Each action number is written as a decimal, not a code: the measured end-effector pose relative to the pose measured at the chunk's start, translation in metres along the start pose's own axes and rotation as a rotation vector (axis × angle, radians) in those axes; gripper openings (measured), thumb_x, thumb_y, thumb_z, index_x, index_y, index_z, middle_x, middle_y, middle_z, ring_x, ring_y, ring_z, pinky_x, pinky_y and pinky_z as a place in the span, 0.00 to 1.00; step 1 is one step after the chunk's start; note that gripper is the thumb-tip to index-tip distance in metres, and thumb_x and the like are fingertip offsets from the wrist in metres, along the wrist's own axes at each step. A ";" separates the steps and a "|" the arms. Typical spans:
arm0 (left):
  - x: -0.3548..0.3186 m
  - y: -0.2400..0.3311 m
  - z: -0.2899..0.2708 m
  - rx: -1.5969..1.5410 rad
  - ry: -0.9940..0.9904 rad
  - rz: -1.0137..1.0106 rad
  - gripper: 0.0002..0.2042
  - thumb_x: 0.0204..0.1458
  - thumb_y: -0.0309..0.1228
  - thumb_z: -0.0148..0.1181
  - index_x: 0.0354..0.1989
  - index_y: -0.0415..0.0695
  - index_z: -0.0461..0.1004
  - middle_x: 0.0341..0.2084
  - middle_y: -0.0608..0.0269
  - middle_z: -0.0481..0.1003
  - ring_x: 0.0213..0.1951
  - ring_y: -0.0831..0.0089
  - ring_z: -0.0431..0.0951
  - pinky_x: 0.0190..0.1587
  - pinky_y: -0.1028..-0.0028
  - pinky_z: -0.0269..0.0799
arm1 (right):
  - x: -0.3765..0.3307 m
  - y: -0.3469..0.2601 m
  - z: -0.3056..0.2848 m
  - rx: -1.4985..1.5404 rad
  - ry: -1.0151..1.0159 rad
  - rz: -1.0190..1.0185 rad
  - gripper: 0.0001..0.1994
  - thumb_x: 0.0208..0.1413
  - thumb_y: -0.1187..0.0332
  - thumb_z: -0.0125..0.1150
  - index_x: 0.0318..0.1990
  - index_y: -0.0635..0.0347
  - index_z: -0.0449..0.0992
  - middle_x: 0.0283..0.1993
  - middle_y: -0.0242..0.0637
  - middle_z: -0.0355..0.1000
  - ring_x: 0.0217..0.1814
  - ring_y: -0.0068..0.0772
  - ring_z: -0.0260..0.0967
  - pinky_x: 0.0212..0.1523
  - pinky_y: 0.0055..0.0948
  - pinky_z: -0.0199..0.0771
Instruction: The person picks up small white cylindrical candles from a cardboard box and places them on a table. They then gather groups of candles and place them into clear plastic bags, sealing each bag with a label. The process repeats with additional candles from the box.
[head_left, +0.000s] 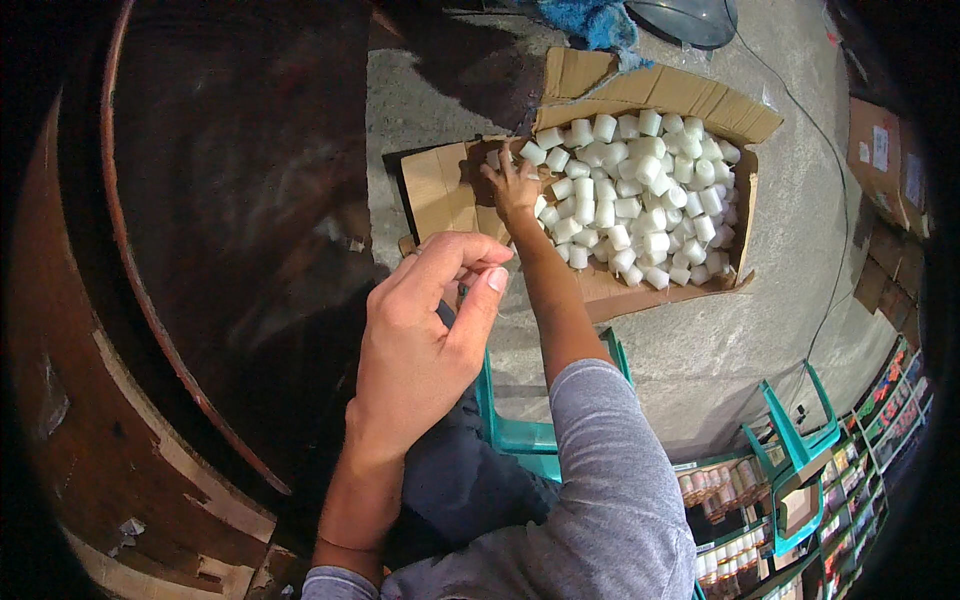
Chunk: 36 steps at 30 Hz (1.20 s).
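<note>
My left hand [425,315] is raised in the middle of the view, thumb and forefinger tips brought together in a pinch. A tiny pale bit shows at the fingertips, too small to name. My right arm reaches away past it, and my right hand [514,188] is over the left end of an open cardboard box [440,190], fingers spread and pointing down. One white spool-like roll [493,158] lies beside its fingertips. Heaped in the box to the right are several short white cylinders [650,190], which look like thread spools.
A dark brown surface with a raised rim [120,200] fills the left. Green plastic stools [520,432] stand below the box and at right [800,430]. A rack of spools [725,490] is at lower right. Blue cloth [595,22], a cable [835,160] and another carton [885,160] lie around.
</note>
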<state>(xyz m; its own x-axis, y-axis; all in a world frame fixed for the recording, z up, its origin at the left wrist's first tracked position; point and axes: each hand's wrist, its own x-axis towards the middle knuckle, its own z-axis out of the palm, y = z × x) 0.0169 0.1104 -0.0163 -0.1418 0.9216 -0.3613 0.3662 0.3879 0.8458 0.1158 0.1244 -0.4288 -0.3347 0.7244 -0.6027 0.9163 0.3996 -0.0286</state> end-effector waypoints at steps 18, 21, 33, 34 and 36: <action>0.019 -0.011 -0.018 -0.563 0.311 -0.501 0.24 0.63 0.47 0.55 0.58 0.42 0.69 0.57 0.53 0.69 0.58 0.65 0.70 0.63 0.63 0.64 | -0.141 -0.015 -0.232 1.688 0.791 -0.176 0.19 0.46 0.72 0.67 0.48 0.61 0.73 0.46 0.41 0.73 0.48 0.41 0.72 0.52 0.36 0.71; 0.022 0.000 -0.023 -1.014 0.133 -0.380 0.24 0.62 0.51 0.53 0.55 0.44 0.71 0.57 0.50 0.70 0.56 0.63 0.72 0.57 0.62 0.69 | -0.196 -0.024 -0.313 1.355 0.885 -0.677 0.23 0.56 0.49 0.61 0.52 0.56 0.75 0.55 0.45 0.74 0.58 0.54 0.68 0.64 0.50 0.59; 0.003 -0.015 -0.032 -1.717 -0.155 -0.677 0.21 0.62 0.55 0.51 0.44 0.49 0.75 0.53 0.44 0.71 0.41 0.60 0.76 0.33 0.65 0.79 | -0.196 -0.013 -0.291 1.614 1.495 -0.206 0.09 0.66 0.67 0.44 0.47 0.62 0.66 0.53 0.46 0.63 0.52 0.37 0.67 0.45 0.33 0.77; 0.000 -0.020 -0.030 -1.913 -0.229 -0.738 0.21 0.62 0.55 0.51 0.44 0.49 0.75 0.52 0.44 0.71 0.37 0.64 0.74 0.31 0.68 0.77 | -0.181 -0.015 -0.265 1.736 1.322 0.093 0.10 0.66 0.66 0.46 0.49 0.61 0.66 0.54 0.44 0.64 0.51 0.34 0.67 0.44 0.34 0.76; -0.001 -0.006 -0.024 -1.896 -0.208 -0.766 0.22 0.63 0.55 0.50 0.47 0.49 0.74 0.52 0.43 0.71 0.32 0.67 0.69 0.28 0.70 0.73 | -0.144 -0.021 -0.185 2.137 0.737 0.326 0.10 0.64 0.67 0.51 0.49 0.60 0.68 0.50 0.41 0.63 0.51 0.32 0.64 0.51 0.37 0.71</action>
<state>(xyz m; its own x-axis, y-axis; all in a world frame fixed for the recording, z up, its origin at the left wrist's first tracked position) -0.0077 0.1078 -0.0117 0.3644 0.6379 -0.6785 -0.9310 0.2642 -0.2517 0.1039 0.1157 -0.1939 0.2861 0.8307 -0.4776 -0.4004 -0.3492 -0.8472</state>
